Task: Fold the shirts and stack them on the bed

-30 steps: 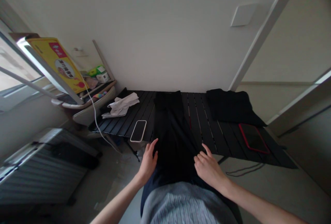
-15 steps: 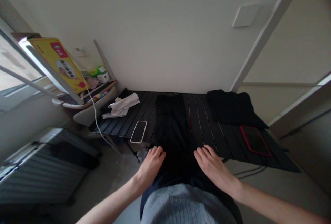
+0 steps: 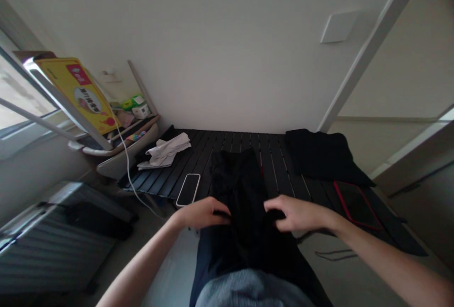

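- So, the left hand (image 3: 203, 213) sits at the near part of the black garment (image 3: 241, 193), palm down and half closed; its fingers (image 3: 222, 215) curl onto the cloth and seem to have a fold of it in their grip
- Likewise, the right hand (image 3: 297, 214) is half closed on the garment's other side; its fingers (image 3: 277, 214) bend into the fabric and seem to pinch it, though the exact hold is partly hidden
- Meanwhile, the garment lies lengthwise down the middle of a black slatted table (image 3: 227, 144); its near part runs over the table edge toward the person's grey ribbed sweater (image 3: 251, 290)
- Just left of the garment, a phone with a white frame (image 3: 187, 189) lies flat on the slats; farther left sits a crumpled white cloth (image 3: 165, 152)
- To the right lies a folded black cloth (image 3: 324, 158); nearer the table edge, just below it, is a tablet in a red-edged case (image 3: 356, 205)
- Beyond the table's left end, a yellow printed board (image 3: 76, 94) leans near a white cable (image 3: 129, 174); a radiator (image 3: 53, 236) stands lower left on the floor
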Demonstrator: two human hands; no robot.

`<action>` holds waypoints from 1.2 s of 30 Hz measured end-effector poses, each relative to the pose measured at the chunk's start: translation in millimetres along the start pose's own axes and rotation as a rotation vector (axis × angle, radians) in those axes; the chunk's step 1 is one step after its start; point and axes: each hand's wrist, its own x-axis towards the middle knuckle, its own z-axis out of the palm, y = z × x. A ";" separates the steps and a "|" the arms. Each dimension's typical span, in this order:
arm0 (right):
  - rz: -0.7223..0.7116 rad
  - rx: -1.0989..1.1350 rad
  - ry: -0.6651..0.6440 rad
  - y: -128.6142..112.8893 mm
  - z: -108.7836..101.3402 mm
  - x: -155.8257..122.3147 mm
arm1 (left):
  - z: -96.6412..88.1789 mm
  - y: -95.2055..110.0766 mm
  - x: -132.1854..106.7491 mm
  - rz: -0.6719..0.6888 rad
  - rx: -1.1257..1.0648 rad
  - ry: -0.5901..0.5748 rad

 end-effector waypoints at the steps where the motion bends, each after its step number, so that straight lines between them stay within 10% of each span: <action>1: 0.055 -0.054 0.118 10.8 -10.4 11.8 | -10.8 -12.2 7.8 -0.052 0.047 0.112; 7: 0.199 -0.305 0.491 70.0 -55.8 84.1 | -65.4 -81.1 59.1 -0.247 0.271 0.497; 15: 0.286 -0.450 0.801 83.6 -114.5 166.8 | -143.2 -97.9 118.6 -0.282 0.354 0.878; 19: 0.375 -0.560 0.876 108.0 -80.9 188.5 | -114.7 -128.8 141.2 -0.483 0.442 1.059; 27: 0.648 -0.568 0.721 165.7 46.7 185.3 | 4.7 -179.4 156.0 -0.834 0.692 0.932; 36: 0.841 -0.446 0.779 132.9 26.9 194.0 | 1.6 -123.9 154.5 -1.037 0.534 0.830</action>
